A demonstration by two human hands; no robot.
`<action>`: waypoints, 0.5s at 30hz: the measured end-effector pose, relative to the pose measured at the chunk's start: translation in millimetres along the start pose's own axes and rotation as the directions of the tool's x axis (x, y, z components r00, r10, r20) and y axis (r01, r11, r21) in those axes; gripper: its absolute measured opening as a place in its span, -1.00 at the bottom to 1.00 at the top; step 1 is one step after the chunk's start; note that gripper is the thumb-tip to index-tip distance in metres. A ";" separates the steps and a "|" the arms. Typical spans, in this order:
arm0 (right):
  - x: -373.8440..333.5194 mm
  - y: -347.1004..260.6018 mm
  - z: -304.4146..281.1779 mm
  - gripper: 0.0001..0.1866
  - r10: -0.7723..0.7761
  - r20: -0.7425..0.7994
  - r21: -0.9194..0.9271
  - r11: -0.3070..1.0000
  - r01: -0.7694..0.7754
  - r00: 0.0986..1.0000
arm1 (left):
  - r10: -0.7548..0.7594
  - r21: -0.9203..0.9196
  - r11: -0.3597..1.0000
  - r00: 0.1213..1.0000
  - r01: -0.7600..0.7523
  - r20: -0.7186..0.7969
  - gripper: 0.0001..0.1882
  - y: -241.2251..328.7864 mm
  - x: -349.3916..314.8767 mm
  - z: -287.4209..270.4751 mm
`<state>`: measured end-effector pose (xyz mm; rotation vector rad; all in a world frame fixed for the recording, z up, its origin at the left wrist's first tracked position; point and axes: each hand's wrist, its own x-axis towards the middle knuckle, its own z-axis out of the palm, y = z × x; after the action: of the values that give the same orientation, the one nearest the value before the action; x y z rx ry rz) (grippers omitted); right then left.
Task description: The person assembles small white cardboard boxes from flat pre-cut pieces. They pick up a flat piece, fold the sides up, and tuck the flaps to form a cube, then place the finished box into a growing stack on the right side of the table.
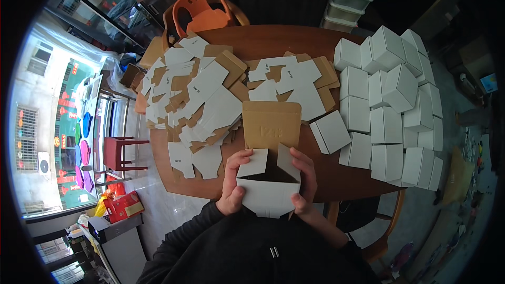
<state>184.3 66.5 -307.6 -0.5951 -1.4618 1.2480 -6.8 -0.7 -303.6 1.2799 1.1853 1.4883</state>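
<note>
A small white cardboard box is held between my two hands, close to my body at the table's near edge. Its brown inner lid flap stands up on the far side, and two white side flaps lean in over the dark opening. My left hand grips the left wall, thumb on the near face and fingers by the left flap. My right hand wraps the right wall in the same way. Beyond lie flat white-and-brown box blanks in a loose heap. The box's underside is hidden.
On the right of the wooden table, several closed white boxes are stacked, one nearest my right hand. More blanks lie at the middle. An orange chair stands behind, a red stool to the left.
</note>
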 end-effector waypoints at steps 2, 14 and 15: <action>0.9 -4.5 0.3 -0.27 -0.021 0.002 -0.003 1.000 0.021 1.000 | 0.021 -0.029 0.999 1.000 -0.021 -0.019 -0.25 -1.6 -2.5 1.8; -3.0 -0.9 -0.9 -0.32 -0.023 -0.018 -0.003 1.000 0.023 1.000 | 0.062 -0.016 0.998 0.996 -0.063 -0.057 -0.29 -5.2 -8.5 5.4; -3.0 -0.3 -1.0 -0.32 -0.028 -0.019 -0.007 1.000 0.028 0.999 | 0.064 -0.016 0.998 0.997 -0.065 -0.054 -0.30 -4.1 -8.4 5.3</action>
<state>186.2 64.2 -308.6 -0.5877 -1.4540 1.2135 -0.3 -7.2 -309.2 1.2839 1.1720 1.5853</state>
